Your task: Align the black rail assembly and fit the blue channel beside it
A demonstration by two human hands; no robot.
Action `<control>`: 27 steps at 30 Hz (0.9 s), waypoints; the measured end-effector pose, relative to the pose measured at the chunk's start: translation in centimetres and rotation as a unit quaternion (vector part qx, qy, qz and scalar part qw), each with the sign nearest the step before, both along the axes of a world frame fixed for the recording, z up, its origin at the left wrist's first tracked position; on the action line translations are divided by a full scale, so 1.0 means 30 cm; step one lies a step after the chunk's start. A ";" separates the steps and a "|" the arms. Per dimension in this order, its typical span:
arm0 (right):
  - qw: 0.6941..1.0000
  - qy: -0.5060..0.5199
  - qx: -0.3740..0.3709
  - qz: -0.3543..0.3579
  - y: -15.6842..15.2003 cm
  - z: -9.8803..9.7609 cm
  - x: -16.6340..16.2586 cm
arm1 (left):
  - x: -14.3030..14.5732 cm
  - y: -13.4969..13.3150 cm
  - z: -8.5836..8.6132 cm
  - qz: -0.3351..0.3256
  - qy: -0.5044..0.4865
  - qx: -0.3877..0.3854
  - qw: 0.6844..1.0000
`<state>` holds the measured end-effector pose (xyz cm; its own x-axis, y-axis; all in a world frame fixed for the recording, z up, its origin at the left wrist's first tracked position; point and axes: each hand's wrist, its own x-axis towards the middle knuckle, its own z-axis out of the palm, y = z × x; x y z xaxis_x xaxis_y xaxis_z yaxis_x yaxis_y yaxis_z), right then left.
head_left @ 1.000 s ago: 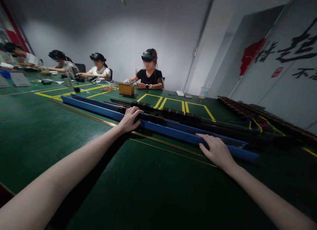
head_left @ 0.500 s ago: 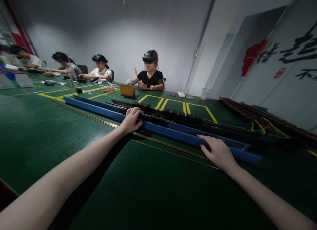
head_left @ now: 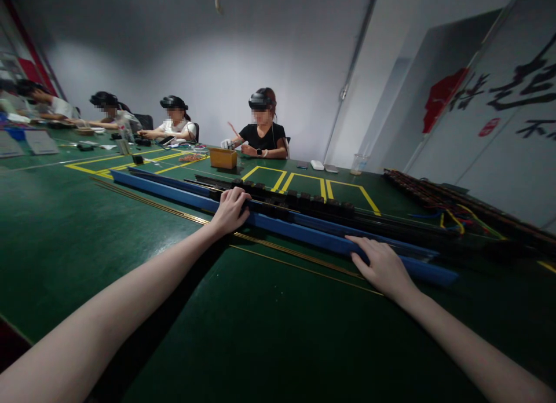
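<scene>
A long blue channel lies slantwise across the green table, with dark strips along its inside. My left hand is closed over its near wall, left of the middle, fingers curled over beside a black block. Farther right, my right hand holds the same wall, its fingers over the top edge and its thumb on the near side. Thin brass-coloured rods lie along the near side of the channel, passing beneath my left wrist. Part of them is hidden by my hands.
Behind the channel runs a black rail with several blocks. A brown box stands beyond it, near yellow tape outlines. Dark strips with coloured wires lie at the right. Several people in headsets sit across the table.
My hands and the channel stay in place. Across the table, the raised hand of the person in black has shifted slightly left and down.
</scene>
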<state>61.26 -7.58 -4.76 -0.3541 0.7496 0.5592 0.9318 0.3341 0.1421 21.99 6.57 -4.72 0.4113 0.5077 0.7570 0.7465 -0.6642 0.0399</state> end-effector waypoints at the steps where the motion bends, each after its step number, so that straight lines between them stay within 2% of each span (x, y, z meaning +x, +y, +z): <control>1: 1.000 0.001 0.000 -0.001 0.000 0.000 0.000 | 0.000 0.000 0.001 -0.001 -0.005 -0.003 1.000; 4: 1.000 0.019 -0.001 0.005 -0.006 0.005 -0.003 | -0.005 0.002 0.000 -0.002 -0.008 -0.003 1.000; 7: 0.998 0.026 0.017 0.053 -0.023 0.021 -0.020 | -0.012 0.000 -0.001 0.014 0.000 0.018 1.000; 11: 0.983 -0.063 0.032 0.170 -0.045 0.043 -0.057 | -0.020 -0.004 -0.001 0.048 0.005 0.037 0.998; 14: 0.971 -0.110 0.008 0.213 -0.052 0.051 -0.078 | -0.026 -0.002 -0.002 0.039 -0.002 0.028 0.999; 18: 0.970 -0.115 -0.034 0.210 -0.053 0.052 -0.082 | -0.030 0.003 -0.005 0.027 -0.003 0.019 0.999; 27: 0.981 -0.072 -0.063 0.166 -0.059 0.044 -0.109 | -0.037 0.008 -0.010 0.002 -0.018 0.009 1.000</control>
<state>58.00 -9.33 -3.45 -0.6587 0.6401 0.3954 0.7421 0.6393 0.2013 20.88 6.80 -5.02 0.3815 0.4958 0.7801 0.7480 -0.6615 0.0546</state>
